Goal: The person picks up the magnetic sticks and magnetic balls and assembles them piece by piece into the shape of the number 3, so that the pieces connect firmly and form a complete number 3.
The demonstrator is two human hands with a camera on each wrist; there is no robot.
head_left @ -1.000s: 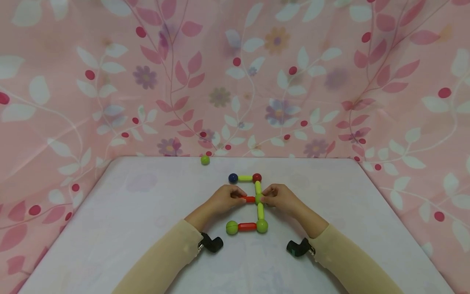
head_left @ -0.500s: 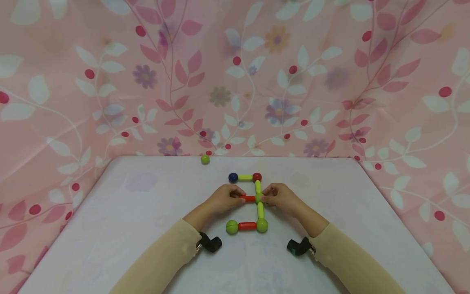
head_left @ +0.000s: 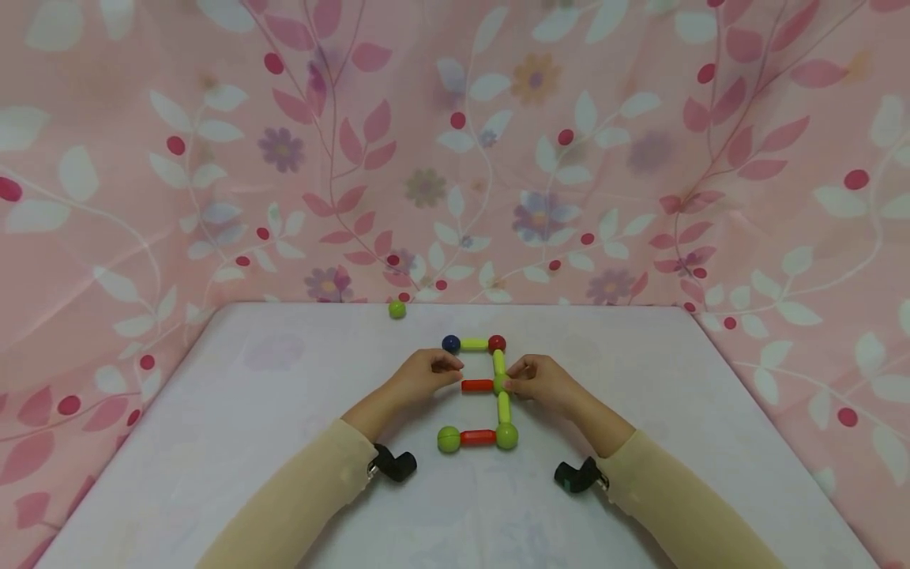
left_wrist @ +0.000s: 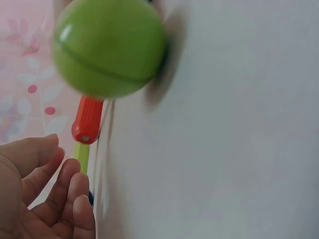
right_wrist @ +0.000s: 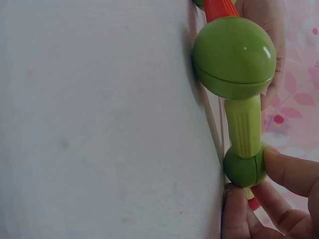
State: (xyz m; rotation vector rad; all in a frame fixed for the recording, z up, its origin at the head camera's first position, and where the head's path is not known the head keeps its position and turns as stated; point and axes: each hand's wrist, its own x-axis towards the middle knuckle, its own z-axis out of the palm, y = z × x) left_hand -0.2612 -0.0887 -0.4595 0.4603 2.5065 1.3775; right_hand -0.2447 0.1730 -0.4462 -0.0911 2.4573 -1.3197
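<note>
A ball-and-rod building toy lies on the table. My right hand (head_left: 546, 381) pinches its middle green ball (right_wrist: 240, 170) between thumb and fingers. Yellow-green rods run from that ball to a red ball (head_left: 497, 344) behind and a green ball (head_left: 507, 436) in front. A red rod (head_left: 477, 386) points left from the middle ball, its left end bare. My left hand (head_left: 423, 374) is just off that end, holding nothing, fingers loosely bent and apart from the thumb. A yellow-green rod (head_left: 474, 344) joins the red ball to a blue ball (head_left: 451, 344).
In front, a second red rod (head_left: 479, 437) leads to a green ball (head_left: 449, 439) at the near left. One loose green ball (head_left: 396, 309) sits at the back edge of the white-covered table (head_left: 270, 411). Behind hangs a pink floral cloth (head_left: 455, 158).
My left hand has let go of the middle red rod and drawn back a little to the left, its fingers parted. The right hand stays on the middle green ball.
</note>
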